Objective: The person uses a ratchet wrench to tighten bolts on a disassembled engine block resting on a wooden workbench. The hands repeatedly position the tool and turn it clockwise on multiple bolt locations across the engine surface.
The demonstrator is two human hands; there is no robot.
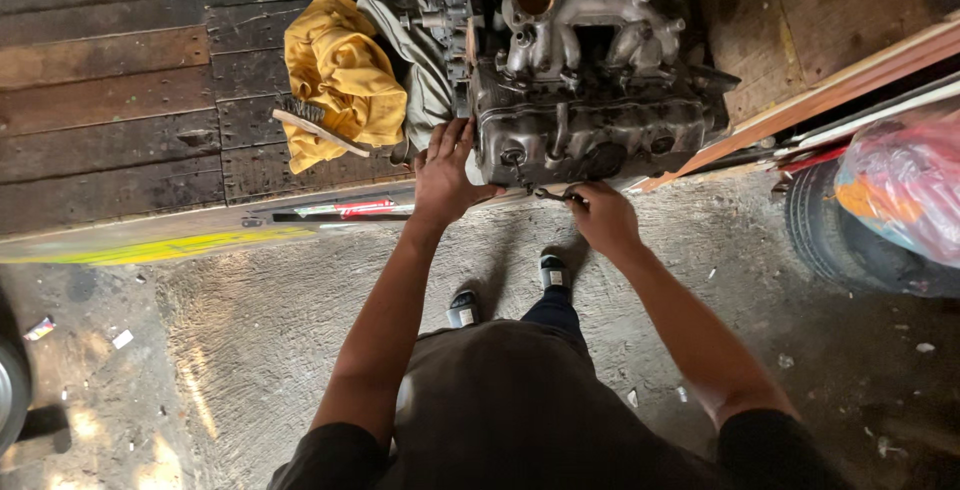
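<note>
Head view, engine: I am looking down at a grimy grey engine block sitting at the near edge of a dark wooden platform, far from my feet and a little right of centre; a pale intake manifold with a round open throat is topping it.
Head view, wrench: a small dark wrench is lying against the engine's near lower edge, just left of my right hand.
Head view, surroundings: a yellow cloth with a wire brush on it is lying left of the engine; a tyre and a plastic bag are sitting at the right.
Hard to make out: the wrench's head is blurring into the shadow, and the engine's far side is cut off by the frame.
Left hand: I am spreading my fingers open and pressing them on the engine's near left corner, holding nothing.
Right hand: I am curling my fingers closed around the wrench's handle.
</note>
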